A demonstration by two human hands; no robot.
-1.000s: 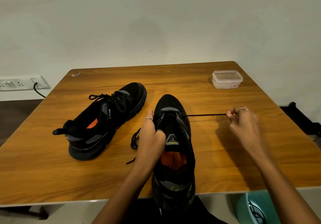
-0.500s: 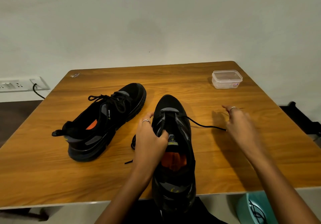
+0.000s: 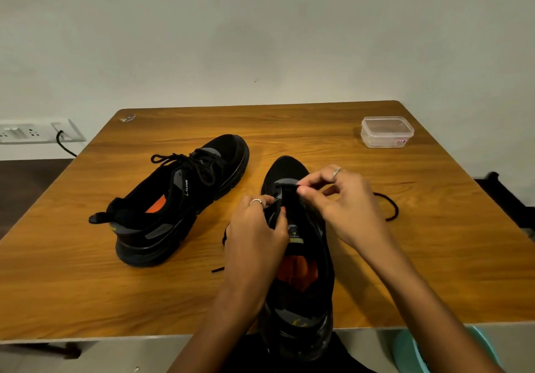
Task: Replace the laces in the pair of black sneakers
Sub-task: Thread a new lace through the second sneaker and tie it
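Two black sneakers lie on the wooden table (image 3: 434, 256). The left sneaker (image 3: 176, 199) is fully laced and points away to the right. The near sneaker (image 3: 301, 274) points straight away, its heel over the table's front edge. My left hand (image 3: 254, 233) grips the left side of its upper near the eyelets. My right hand (image 3: 338, 199) is over the front eyelets, thumb and forefinger pinching there; the black lace (image 3: 389, 207) curls slack on the table to the right. Another part of the lace (image 3: 218, 270) lies left of the shoe.
A clear plastic lidded box (image 3: 386, 132) stands at the back right of the table. A wall socket strip (image 3: 31, 133) with a black cable is at the far left. A teal object (image 3: 411, 352) sits below the table's front edge at right.
My right hand let the taut lace go slack and moved left from the table's right side to the shoe's front eyelets. The lace now lies curled on the table. My left hand stayed on the shoe.
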